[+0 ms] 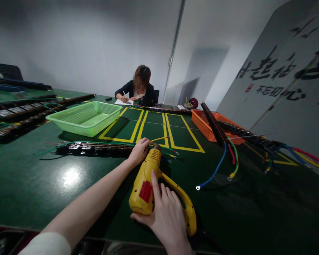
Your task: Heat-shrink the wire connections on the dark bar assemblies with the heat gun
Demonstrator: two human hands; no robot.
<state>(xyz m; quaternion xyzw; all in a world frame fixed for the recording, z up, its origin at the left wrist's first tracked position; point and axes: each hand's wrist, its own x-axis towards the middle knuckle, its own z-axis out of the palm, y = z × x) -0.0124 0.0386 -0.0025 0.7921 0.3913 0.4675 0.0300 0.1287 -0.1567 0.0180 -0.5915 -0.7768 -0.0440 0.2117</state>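
Observation:
In my right hand (167,209) is a yellow heat gun (142,193) with a red label. The index finger lies along its body, and the other fingers reach in by the looped handle. Its dark nozzle points away from me. Just left of the nozzle, my left hand (140,151) is closed around the end of a long dark wired strip (95,148), its fingertips partly hidden. A green wire runs along the strip. Past the nozzle, several short wires with ring terminals (172,156) stick out to the right.
A light green basket (86,129) stands behind the strip. At right, an orange basket (202,129) bears dark strips with coloured leads (215,173). More strips (23,111) lie at far left. Yellow tape (138,127) marks the green table. Opposite, a person (142,86) writes on paper.

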